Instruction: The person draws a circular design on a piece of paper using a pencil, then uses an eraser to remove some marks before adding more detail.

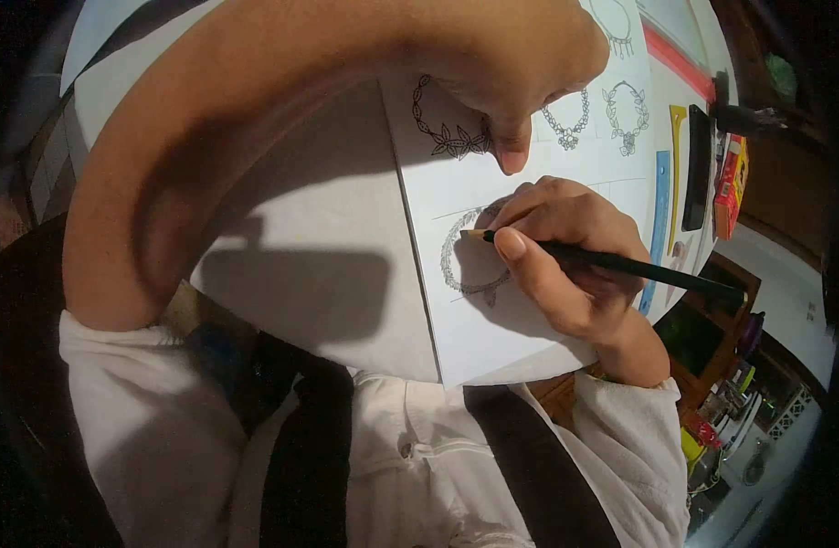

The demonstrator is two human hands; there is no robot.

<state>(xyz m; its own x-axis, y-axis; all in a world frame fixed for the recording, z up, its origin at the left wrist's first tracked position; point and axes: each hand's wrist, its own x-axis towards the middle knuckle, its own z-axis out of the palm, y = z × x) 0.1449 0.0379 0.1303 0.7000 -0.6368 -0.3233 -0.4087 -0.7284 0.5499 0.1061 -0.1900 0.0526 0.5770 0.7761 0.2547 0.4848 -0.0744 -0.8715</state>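
Observation:
My right hand [584, 247] grips a dark pencil [666, 274], its sharpened wooden tip resting on a leafy wreath-like necklace drawing [448, 260] on the white paper [483, 352]. Higher on the sheet, my left hand [538, 68] presses down with its thumb stretched out. Its other fingers are curled and partly hidden. Beside that thumb is a necklace drawing with pointed leaves [456, 142]. More necklace sketches, including one with a flower pendant [627, 119], lie to the right of the left hand. Thin ruled lines divide the page.
Right of the paper lie a blue ruler [659, 205], a yellow tool [676, 146], a black flat object [696, 169] and a red-and-yellow box [732, 187]. A red strip [680, 62] lies farther up. The pale table's [346, 320] curved edge runs close to my body.

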